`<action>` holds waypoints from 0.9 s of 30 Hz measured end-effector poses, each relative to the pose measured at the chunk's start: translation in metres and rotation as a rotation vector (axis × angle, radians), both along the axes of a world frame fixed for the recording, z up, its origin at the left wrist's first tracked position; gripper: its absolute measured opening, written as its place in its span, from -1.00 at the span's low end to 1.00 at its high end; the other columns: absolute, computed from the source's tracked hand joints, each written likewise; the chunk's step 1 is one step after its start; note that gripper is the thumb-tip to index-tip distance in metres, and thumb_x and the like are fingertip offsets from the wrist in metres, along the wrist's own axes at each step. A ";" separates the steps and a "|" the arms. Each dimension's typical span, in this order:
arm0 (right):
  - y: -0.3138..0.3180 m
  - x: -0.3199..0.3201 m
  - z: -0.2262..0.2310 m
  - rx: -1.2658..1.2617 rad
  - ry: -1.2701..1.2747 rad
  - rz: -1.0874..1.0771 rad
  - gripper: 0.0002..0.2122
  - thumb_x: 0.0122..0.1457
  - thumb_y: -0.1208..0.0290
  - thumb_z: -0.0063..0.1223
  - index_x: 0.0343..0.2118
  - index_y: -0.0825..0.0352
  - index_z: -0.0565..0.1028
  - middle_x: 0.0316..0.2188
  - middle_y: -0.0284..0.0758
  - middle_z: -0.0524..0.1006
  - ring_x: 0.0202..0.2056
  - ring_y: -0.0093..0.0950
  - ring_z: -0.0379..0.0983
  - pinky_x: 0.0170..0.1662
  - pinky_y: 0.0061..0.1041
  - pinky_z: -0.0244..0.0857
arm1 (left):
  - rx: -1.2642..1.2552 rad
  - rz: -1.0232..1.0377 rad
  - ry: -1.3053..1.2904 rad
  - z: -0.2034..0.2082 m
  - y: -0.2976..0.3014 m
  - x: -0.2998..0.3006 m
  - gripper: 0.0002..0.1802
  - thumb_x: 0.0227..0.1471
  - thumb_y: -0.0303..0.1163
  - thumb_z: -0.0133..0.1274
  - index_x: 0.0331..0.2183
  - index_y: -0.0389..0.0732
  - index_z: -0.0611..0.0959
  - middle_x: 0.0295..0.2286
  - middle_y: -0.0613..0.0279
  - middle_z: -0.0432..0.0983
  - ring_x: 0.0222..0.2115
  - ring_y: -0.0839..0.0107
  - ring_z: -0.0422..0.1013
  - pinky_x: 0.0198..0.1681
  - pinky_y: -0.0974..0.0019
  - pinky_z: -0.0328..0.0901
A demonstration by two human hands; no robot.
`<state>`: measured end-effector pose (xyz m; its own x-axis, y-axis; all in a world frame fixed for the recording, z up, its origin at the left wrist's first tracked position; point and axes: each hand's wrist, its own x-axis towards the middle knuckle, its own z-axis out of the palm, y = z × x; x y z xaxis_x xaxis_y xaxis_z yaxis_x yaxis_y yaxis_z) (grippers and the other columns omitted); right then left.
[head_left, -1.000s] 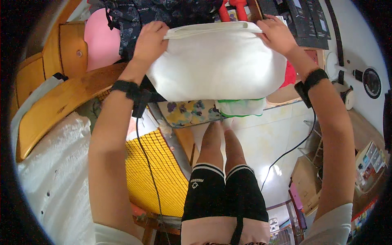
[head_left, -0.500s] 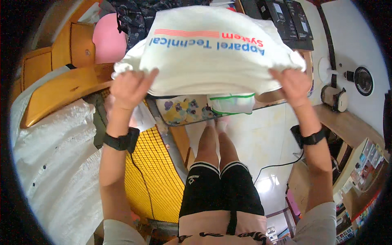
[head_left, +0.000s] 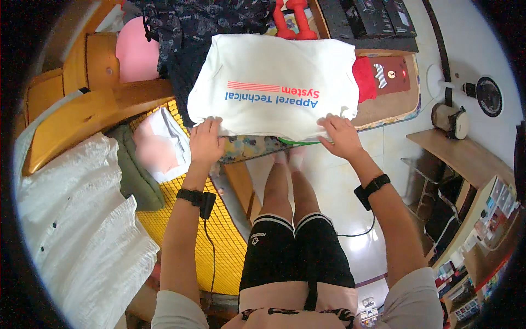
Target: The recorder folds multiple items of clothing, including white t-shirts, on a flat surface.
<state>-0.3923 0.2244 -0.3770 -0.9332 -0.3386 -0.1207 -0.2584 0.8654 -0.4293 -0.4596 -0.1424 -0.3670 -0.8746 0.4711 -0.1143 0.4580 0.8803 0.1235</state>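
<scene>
A white shirt (head_left: 274, 68) with a blue and red chest print, upside down from my side, lies folded into a rough rectangle on the low table. My left hand (head_left: 207, 141) holds its near left corner, fingers over the edge. At the near right corner, my right hand (head_left: 341, 134) pinches the bunched cloth between thumb and fingers. Black patterned cloth (head_left: 189, 38) lies along the shirt's left and far sides, partly covered by it. Just under the near hem a strip of a green-edged item (head_left: 298, 143) shows; the rest is hidden.
Red dumbbells (head_left: 296, 22) lie beyond the shirt, with black boxes (head_left: 372, 24) at the far right. A red cloth (head_left: 364, 78) and a brown case (head_left: 393, 74) are right of it. On the left are a wooden chair (head_left: 82, 123), folded clothes (head_left: 137, 170) and a yellow mesh surface (head_left: 203, 241).
The shirt has come down from mid-air onto the table and lies flatter. Both hands have moved inward and lower with it, uncovering the dumbbells, red cloth and brown case.
</scene>
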 end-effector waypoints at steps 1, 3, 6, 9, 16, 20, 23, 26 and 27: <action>0.002 -0.004 0.001 -0.001 0.004 -0.002 -0.74 -0.04 0.38 -0.02 -0.24 0.25 0.37 -0.29 -0.24 0.39 -0.22 -0.29 0.32 -0.19 -0.33 0.18 | -0.001 -0.002 0.004 0.002 0.000 -0.004 -0.55 -0.27 -0.44 -0.05 -0.18 -0.13 0.44 -0.31 0.22 0.36 -0.27 0.28 0.32 -0.26 0.24 0.20; 0.009 -0.016 0.007 -0.004 0.118 -0.098 -0.68 -0.01 0.21 0.01 -0.23 0.28 0.37 -0.28 -0.22 0.40 -0.19 -0.28 0.31 -0.15 -0.32 0.13 | 0.068 0.054 -0.062 0.009 0.005 -0.014 -0.57 -0.27 -0.40 -0.04 -0.20 -0.17 0.44 -0.30 0.17 0.36 -0.24 0.24 0.30 -0.20 0.21 0.17; 0.036 -0.037 -0.007 -0.085 0.220 -0.484 -0.64 -0.01 0.23 0.02 -0.21 0.38 0.35 -0.26 -0.12 0.40 -0.16 -0.18 0.29 -0.10 -0.27 0.13 | 0.115 0.072 0.080 0.016 0.024 -0.041 -0.63 -0.23 -0.42 -0.06 -0.24 -0.18 0.45 -0.29 0.12 0.37 -0.22 0.21 0.29 -0.17 0.20 0.15; 0.061 -0.067 -0.039 -0.134 0.294 -0.657 -0.58 0.01 0.21 0.02 -0.16 0.45 0.33 -0.23 -0.09 0.39 -0.14 -0.21 0.30 -0.06 -0.33 0.14 | 0.192 0.060 0.354 0.017 0.045 -0.073 -0.67 -0.21 -0.43 -0.05 -0.26 -0.16 0.45 -0.28 0.13 0.38 -0.21 0.21 0.28 -0.17 0.21 0.15; 0.085 -0.095 -0.064 -0.692 -0.330 -1.094 -0.35 -0.04 -0.03 0.04 -0.06 0.48 0.25 -0.14 -0.15 0.35 -0.11 -0.42 0.28 -0.05 -0.52 0.13 | 0.537 0.250 -0.260 -0.008 0.127 -0.029 -0.81 -0.08 -0.35 -0.07 -0.36 -0.20 0.50 -0.45 0.10 0.46 -0.40 0.13 0.38 -0.33 0.18 0.26; 0.056 -0.106 -0.016 -0.739 -0.724 -0.939 -0.36 -0.05 0.02 0.08 -0.04 0.45 0.23 -0.17 -0.20 0.38 -0.14 -0.45 0.32 -0.09 -0.52 0.18 | 0.682 0.333 -0.813 -0.026 0.172 0.051 -0.74 -0.02 -0.22 -0.09 -0.40 -0.22 0.51 -0.50 0.05 0.46 -0.45 0.15 0.40 -0.35 0.23 0.27; 0.047 -0.106 -0.023 -0.863 -0.738 -0.884 -0.41 -0.11 0.13 0.18 -0.09 0.46 0.30 -0.24 -0.22 0.44 -0.25 -0.43 0.41 -0.19 -0.47 0.30 | 0.949 0.536 -1.217 -0.059 0.214 0.100 -0.63 -0.02 -0.09 -0.08 -0.32 -0.21 0.50 -0.45 0.17 0.46 -0.43 0.26 0.40 -0.32 0.28 0.27; 0.043 -0.105 -0.013 -1.006 -0.817 -0.939 -0.49 -0.07 0.22 0.15 -0.11 0.45 0.31 -0.25 -0.24 0.45 -0.24 -0.42 0.41 -0.19 -0.46 0.33 | 1.230 0.846 -1.535 -0.055 0.248 0.114 -0.56 0.00 -0.06 -0.07 -0.18 -0.19 0.43 -0.30 0.23 0.40 -0.28 0.33 0.34 -0.19 0.29 0.21; 0.043 -0.103 -0.008 -0.990 -0.823 -0.940 -0.49 -0.07 0.22 0.15 -0.11 0.45 0.31 -0.25 -0.24 0.45 -0.24 -0.42 0.41 -0.19 -0.46 0.33 | 1.339 1.010 -1.631 -0.051 0.256 0.115 -0.56 0.03 -0.11 -0.08 -0.12 -0.18 0.38 -0.21 0.23 0.34 -0.17 0.34 0.30 -0.10 0.26 0.17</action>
<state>-0.4949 0.2675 -0.3850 -0.6403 0.0473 -0.7666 0.7587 -0.1164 -0.6409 -0.3442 0.1134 -0.4180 -0.3329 0.4862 -0.8079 -0.9429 -0.1686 0.2871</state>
